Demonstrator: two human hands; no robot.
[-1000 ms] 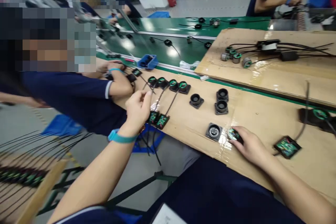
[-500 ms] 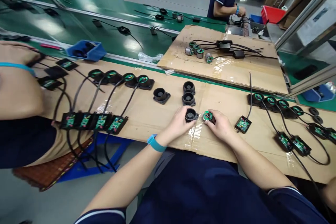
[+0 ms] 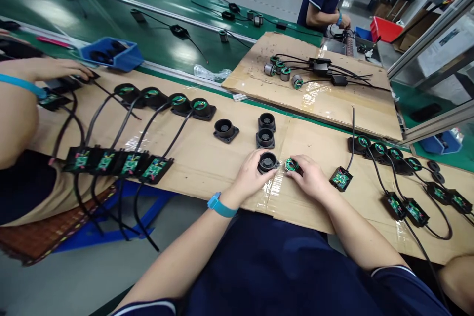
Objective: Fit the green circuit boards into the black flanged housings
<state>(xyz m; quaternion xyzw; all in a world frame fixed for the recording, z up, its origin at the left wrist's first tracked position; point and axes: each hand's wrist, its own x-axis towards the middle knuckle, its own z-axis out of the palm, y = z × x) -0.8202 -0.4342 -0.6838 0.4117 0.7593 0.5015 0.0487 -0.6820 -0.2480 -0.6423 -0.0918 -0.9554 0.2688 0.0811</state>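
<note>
My left hand [image 3: 252, 177] is closed around the side of a black round housing [image 3: 268, 162] with a square flange, which rests on the cardboard with its cup facing up. Just to its right, my right hand [image 3: 311, 176] grips a small metal cylinder with a green circuit board [image 3: 291, 165] on its end. The two parts are close but apart. Behind them stand two more housings [image 3: 265, 137] one behind the other, and a single housing [image 3: 224, 129] sits further left. An open black box with a circuit board [image 3: 340, 178] and cable lies right of my right hand.
Rows of wired housings [image 3: 200, 105] and cable boxes [image 3: 156, 169] line the left; similar wired housings [image 3: 379, 149] stand at right. Cylinders with cables lie on a raised cardboard sheet [image 3: 255, 71]. A co-worker's hand [image 3: 70, 69] is at far left near a blue bin [image 3: 128, 59]; another person works behind.
The view has shifted slightly. The left co-worker's hand now reaches out over a black part. My own hands keep nearly the same places and grips.
</note>
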